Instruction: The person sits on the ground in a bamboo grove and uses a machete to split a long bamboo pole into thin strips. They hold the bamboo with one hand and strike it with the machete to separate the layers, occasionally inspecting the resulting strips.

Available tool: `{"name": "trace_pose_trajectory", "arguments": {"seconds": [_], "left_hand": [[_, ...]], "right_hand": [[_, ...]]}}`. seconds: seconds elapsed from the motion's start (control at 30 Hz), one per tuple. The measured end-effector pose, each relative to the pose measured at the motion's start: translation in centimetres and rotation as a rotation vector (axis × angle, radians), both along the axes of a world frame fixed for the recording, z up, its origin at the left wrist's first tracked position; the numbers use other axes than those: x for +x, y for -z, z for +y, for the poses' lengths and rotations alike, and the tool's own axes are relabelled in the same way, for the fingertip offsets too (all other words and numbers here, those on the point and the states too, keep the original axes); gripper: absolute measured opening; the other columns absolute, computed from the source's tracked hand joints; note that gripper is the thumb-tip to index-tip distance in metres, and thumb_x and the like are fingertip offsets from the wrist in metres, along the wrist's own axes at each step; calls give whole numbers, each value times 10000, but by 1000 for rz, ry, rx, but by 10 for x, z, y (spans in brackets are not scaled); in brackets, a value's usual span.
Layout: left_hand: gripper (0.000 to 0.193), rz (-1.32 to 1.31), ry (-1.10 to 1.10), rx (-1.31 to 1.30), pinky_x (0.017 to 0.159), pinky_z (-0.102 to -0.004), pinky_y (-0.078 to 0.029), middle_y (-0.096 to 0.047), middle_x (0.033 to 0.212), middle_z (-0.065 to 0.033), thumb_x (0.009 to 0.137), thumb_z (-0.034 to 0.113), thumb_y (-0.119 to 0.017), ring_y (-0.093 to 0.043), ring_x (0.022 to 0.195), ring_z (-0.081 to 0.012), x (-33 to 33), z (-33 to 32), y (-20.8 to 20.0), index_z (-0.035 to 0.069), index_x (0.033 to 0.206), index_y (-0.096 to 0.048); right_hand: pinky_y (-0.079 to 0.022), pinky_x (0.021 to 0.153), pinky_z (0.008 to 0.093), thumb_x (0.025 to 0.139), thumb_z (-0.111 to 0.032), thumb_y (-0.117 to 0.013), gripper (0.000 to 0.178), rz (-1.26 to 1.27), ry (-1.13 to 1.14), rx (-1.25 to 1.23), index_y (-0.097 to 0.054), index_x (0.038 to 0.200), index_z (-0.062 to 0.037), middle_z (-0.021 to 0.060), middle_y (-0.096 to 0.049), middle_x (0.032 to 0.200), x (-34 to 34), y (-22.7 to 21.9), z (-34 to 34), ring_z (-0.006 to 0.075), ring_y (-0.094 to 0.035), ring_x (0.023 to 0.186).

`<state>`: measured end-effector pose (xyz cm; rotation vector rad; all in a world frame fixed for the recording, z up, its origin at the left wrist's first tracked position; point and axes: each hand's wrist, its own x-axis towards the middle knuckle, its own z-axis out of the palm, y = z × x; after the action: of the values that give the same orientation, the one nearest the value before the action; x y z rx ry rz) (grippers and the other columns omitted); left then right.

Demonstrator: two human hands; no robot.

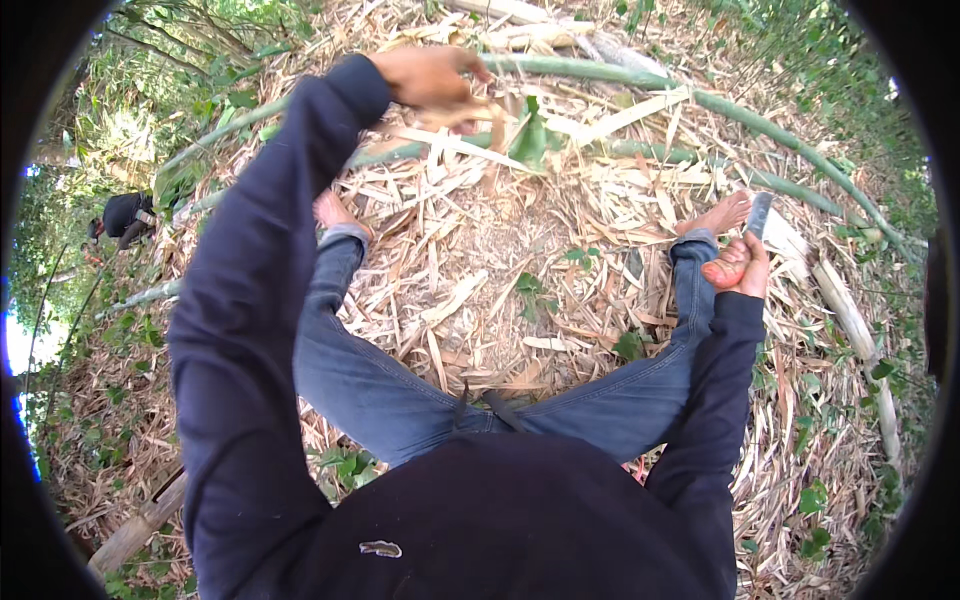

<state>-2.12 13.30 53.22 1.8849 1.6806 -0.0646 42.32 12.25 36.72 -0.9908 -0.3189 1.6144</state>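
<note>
My right hand (742,268) is closed around a knife beside my right foot. The knife's short grey blade (760,214) points away from me, and a reddish-orange end, apparently its handle, shows at the fist. My left hand (430,78) reaches far forward over the litter, its fingers smeared by motion. A blurred tan strip, perhaps a dry husk, shows just under it; whether the hand holds it I cannot tell. Close to that hand are a long green bamboo pole (580,68) and a broad green leaf (530,135).
A second green pole (650,151) lies across the ground, nearer to me. Dry bamboo husks (455,300) cover the ground between my bare feet. A pale log (850,315) lies at the right. Another person (122,216) bends down at the far left among greenery.
</note>
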Motion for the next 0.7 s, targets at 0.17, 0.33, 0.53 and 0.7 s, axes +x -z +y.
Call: {"name": "trace_pose_trajectory", "arguments": {"seconds": [0.17, 0.33, 0.53, 0.7], "left_hand": [[290, 120, 5, 94, 683, -306, -533, -663, 867, -126, 932, 121, -510, -650, 749, -169, -80, -48, -61, -9, 1187, -560], [313, -117, -147, 202, 717, -306, -569, -670, 932, -166, 939, 50, -469, -674, 788, -171, -118, -112, 5, -39, 1225, -557], [390, -514, -357, 696, 831, -292, -484, -631, 1140, -169, 943, 32, -464, -616, 953, -176, -82, -194, 174, -33, 1327, -487], [427, -752, -656, 613, 1004, -334, -407, -549, 1319, -197, 952, 42, -439, -535, 1216, -274, 41, -230, 234, 0, 1377, -444]], "right_hand": [[-398, 416, 218, 933, -211, -514, 278, -40, -132, -67, -399, 697, -121, -28, -422, 566, -10, 18, 5, 78, -416, 440], [-395, 381, 221, 898, -179, -593, 170, -493, -102, 159, -464, 825, -96, -13, -469, 604, -87, -8, -34, 73, -442, 434], [-537, 464, 280, 847, -179, -694, 268, -581, -289, 238, -500, 924, -12, 97, -645, 774, -162, 28, -35, 167, -626, 537], [-582, 775, 359, 893, -175, -655, 246, -192, -309, 191, -494, 998, -21, 181, -619, 1057, -241, 72, -9, 262, -661, 947]]}}
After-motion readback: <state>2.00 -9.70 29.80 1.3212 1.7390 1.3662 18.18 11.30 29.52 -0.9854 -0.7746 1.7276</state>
